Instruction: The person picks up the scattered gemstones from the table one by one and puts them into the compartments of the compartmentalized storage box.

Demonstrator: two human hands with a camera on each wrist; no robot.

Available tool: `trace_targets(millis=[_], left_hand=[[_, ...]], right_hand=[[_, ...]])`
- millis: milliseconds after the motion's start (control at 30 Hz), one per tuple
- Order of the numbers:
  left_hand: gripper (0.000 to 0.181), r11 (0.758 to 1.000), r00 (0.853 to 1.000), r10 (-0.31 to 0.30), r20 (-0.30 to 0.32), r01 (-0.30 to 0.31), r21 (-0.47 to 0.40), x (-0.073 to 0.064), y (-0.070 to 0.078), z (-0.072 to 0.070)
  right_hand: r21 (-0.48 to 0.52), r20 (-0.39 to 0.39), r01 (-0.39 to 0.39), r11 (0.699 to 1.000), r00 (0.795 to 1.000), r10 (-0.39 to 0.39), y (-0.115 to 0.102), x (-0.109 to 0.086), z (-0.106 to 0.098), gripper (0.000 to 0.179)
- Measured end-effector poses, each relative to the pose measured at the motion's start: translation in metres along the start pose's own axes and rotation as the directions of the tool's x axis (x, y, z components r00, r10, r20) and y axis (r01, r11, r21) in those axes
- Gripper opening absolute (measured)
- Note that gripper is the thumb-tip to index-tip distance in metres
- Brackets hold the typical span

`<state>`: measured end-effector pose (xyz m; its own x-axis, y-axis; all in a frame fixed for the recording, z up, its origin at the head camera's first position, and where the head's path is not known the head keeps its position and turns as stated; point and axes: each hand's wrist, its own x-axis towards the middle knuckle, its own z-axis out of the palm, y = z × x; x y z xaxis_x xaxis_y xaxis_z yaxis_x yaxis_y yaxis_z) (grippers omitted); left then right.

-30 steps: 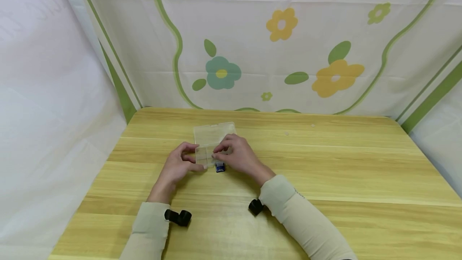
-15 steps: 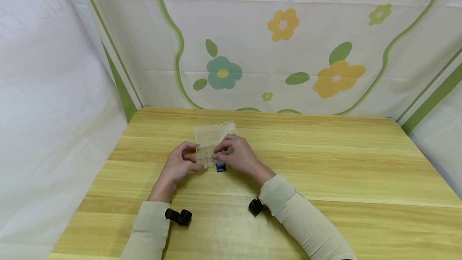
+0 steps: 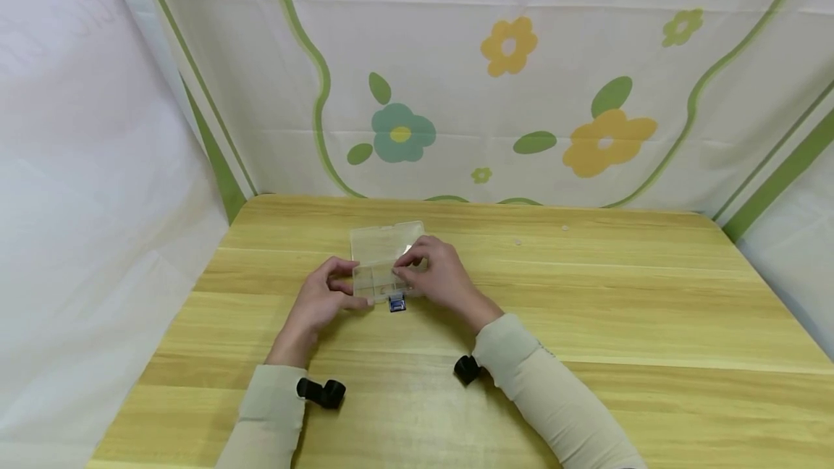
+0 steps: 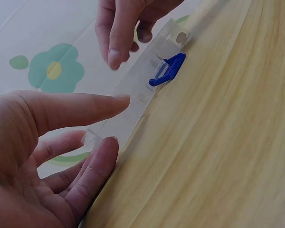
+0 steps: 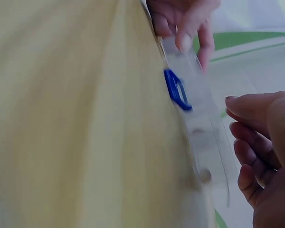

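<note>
A clear plastic compartment box (image 3: pixel 363 277) stands on the table with its transparent lid (image 3: pixel 374 243) raised at the back. A blue latch (image 4: pixel 173 66) hangs from its front edge. My left hand (image 3: pixel 321 295) grips the box's left end between thumb and fingers. Over the right-hand compartments hovers my right hand (image 3: pixel 439 273), fingers loosely bent. In the right wrist view, its thumb and fingertips are apart with nothing visible between them. A small round piece (image 5: pixel 205 175) shows through the box's right end, and another small blurred piece (image 5: pixel 198 130) lies nearer the latch.
Two tiny pale discs, a nearer disc (image 3: pixel 517 242) and a farther disc (image 3: pixel 565 228), lie on the wooden table (image 3: pixel 586 324) to the right. A flowered white cloth (image 3: pixel 449 93) hangs behind the table's back edge.
My right hand has lifted slightly up and to the right, away from the box's middle, uncovering more of the compartments and latch. The left hand keeps its grip on the box.
</note>
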<state>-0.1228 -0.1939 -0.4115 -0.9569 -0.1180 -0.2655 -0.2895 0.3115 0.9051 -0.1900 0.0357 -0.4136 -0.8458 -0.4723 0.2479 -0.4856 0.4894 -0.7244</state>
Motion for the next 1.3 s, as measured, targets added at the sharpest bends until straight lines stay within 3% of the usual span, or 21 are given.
trace_targets(millis=[733, 1067, 1300], left_hand=[[0.075, 1.0, 1.0, 0.012, -0.003, -0.012, -0.008, 0.001, -0.002, 0.001], [0.073, 1.0, 1.0, 0.006, -0.007, -0.007, -0.017, 0.0, -0.002, 0.001], [0.072, 1.0, 1.0, 0.005, -0.006, -0.005, -0.014, 0.0, -0.001, 0.002]], right_hand=[[0.078, -0.094, -0.163, 0.984, 0.981, 0.17, 0.039, -0.011, -0.043, 0.003], [0.085, -0.021, -0.229, 0.97, 0.973, 0.231, 0.051, -0.016, -0.054, 0.008], [0.087, -0.01, -0.243, 0.966, 0.97, 0.245, 0.06, -0.021, -0.066, 0.013]])
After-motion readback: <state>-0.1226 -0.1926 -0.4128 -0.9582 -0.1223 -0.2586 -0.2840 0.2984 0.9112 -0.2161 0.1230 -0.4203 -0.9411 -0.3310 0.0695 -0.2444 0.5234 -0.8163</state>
